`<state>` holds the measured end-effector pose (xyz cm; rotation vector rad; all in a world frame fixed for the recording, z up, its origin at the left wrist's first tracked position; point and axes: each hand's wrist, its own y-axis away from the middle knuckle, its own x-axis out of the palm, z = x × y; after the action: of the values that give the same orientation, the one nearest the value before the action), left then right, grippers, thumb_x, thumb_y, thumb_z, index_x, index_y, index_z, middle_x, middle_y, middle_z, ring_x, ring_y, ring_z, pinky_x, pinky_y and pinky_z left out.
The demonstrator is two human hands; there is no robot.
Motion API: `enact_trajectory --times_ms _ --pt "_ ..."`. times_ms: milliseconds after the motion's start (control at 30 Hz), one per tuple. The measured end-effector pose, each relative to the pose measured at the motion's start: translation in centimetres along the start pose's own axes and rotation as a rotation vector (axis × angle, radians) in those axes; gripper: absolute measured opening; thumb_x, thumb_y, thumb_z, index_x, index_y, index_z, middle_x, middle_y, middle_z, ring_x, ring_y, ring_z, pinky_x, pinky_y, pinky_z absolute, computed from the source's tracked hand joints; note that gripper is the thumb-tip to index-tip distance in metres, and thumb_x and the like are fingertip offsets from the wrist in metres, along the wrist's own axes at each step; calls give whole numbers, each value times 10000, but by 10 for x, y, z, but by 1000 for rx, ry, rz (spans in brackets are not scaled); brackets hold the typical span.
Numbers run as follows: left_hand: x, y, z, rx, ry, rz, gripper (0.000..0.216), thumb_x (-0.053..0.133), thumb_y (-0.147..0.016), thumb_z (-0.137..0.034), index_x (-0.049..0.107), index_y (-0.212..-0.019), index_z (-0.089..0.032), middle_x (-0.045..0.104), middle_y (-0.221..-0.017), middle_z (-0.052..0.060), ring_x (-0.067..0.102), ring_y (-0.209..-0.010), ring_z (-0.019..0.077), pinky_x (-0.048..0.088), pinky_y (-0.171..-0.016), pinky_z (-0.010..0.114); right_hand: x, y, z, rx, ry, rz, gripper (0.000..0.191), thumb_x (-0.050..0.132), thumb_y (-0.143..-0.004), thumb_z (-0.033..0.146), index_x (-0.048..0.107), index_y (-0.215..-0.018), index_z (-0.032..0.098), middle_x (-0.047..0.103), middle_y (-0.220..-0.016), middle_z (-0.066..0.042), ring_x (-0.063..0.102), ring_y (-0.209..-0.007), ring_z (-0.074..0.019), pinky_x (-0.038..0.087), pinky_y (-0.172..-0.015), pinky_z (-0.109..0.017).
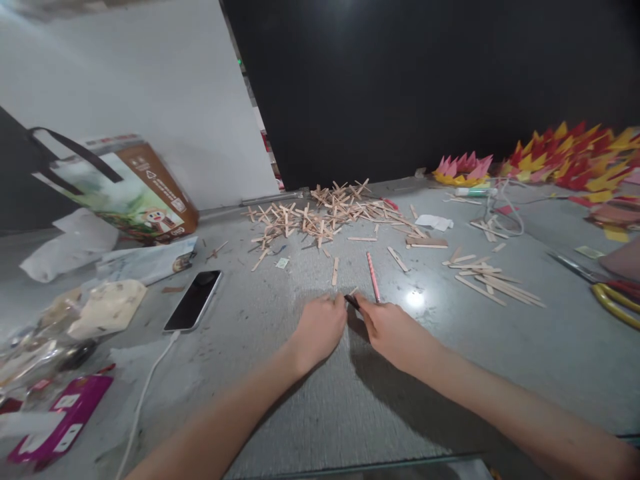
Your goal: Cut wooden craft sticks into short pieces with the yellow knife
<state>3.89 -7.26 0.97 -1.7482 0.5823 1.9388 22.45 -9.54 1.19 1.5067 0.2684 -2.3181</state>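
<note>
My left hand (323, 325) is closed low over the table, knuckles up; what its fingers hold is hidden. My right hand (387, 328) is closed round a small dark tool (352, 301), perhaps a knife, whose tip reaches the fingers of my left hand. The pale end of a wooden stick (353, 291) shows between the two hands; which one grips it I cannot tell. Just beyond my right hand lies a pink patterned pencil (373, 277). A short wooden stick (335, 271) lies ahead of my left hand.
Crossed wooden sticks (320, 217) are heaped at the back. Loose sticks (493, 279) and yellow-handled scissors (613, 303) lie right, below red and yellow paper points (565, 160). On the left are a phone (194, 301) with its cable, a carrier bag (135, 193) and a purple packet (67, 417).
</note>
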Motion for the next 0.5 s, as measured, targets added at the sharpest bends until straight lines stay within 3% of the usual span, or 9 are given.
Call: enact_trajectory --times_ms 200,500 --pt "-2 -2 4 22 13 40 279 413 -983 -66 688 -995 -113 692 -916 147 692 -845 278 544 -720 359 -4 3 6 30 49 49 637 410 -932 38 400 -1566 97 783 -1011 -179 766 -873 -263 456 -671 -307" --pt "16 -3 16 50 52 7 262 409 -1042 -164 657 -958 -148 681 -898 113 672 -855 255 520 -759 343 -5 1 8 40 131 78 689 419 -897 35 362 -1582 75 763 -954 -187 751 -834 -283 486 -682 -336"
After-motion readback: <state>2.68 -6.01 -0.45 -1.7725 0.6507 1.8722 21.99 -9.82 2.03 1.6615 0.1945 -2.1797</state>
